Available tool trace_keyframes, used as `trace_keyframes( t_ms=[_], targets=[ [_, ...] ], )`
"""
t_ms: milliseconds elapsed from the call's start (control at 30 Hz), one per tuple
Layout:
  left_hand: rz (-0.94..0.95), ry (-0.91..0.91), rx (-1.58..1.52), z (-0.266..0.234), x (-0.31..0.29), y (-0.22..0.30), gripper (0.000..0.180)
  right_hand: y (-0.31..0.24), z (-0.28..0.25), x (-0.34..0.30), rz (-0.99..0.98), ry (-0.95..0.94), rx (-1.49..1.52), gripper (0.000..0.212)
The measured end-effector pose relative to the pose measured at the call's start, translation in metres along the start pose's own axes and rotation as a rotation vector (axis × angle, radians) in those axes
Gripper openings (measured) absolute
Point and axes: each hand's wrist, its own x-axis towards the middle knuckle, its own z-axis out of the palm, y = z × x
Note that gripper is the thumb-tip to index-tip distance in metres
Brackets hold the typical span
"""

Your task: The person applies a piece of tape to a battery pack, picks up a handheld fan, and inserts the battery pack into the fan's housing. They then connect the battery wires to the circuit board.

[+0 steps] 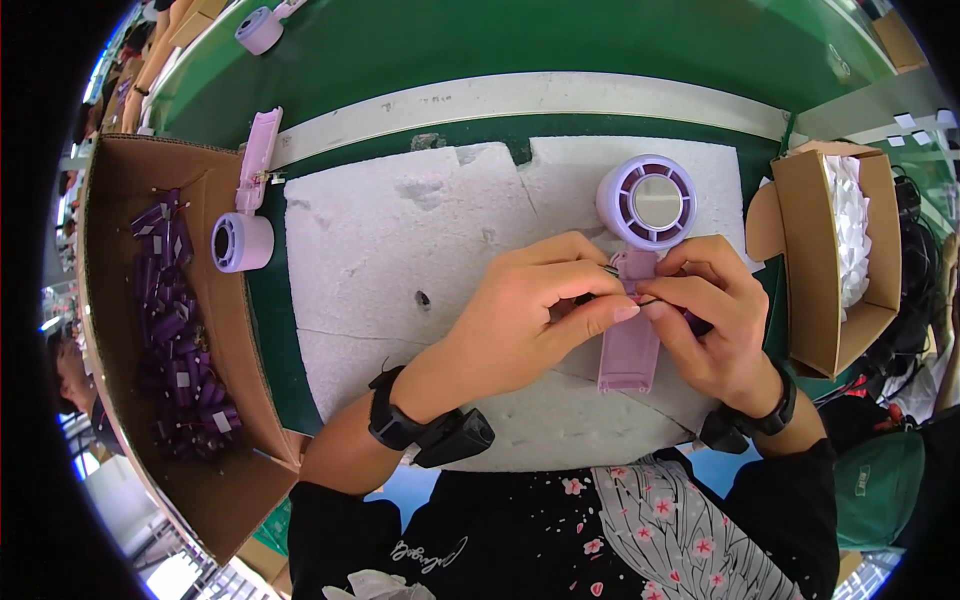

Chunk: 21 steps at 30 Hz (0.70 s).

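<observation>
A handheld fan lies on the white foam board, its round lavender head (647,203) at the far end and its open pink handle (629,362) toward me. My left hand (545,315) reaches over the handle from the left, thumb and forefinger pinched near a thin dark wire. My right hand (715,310) comes from the right, its fingertips closed on the wire (648,301) too. A dark purple battery (697,322) shows partly under the right fingers. What exactly sits between the left fingertips is hidden.
On the left stands a cardboard box (270,400) with many purple batteries (175,320). Another fan (243,242) with an open handle leans beside it. A carton (815,260) of white pieces (848,230) stands at right. A third fan head (260,32) lies at the far left.
</observation>
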Motion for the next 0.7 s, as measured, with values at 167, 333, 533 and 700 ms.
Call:
trace_keyframes(
  t_ms=[167,333,533,700],
  targets=[
    [-0.046,0.034,-0.009,0.0022,-0.0004,0.0028,0.008,-0.0010,0.0016,0.0014,-0.065,0.009,-0.064,0.019],
    [-0.034,0.044,0.018,0.0026,-0.0025,0.0014,0.007,0.0004,-0.0005,-0.0003,-0.103,0.020,-0.081,0.019],
    [-0.084,-0.020,-0.050,-0.0022,-0.0002,0.0037,0.008,0.0010,0.0023,0.0009,-0.170,0.103,-0.167,0.021],
    [-0.126,-0.050,-0.159,-0.0027,-0.0003,0.0001,0.013,0.0008,0.0007,0.0031,-0.230,0.052,-0.205,0.026]
  ],
)
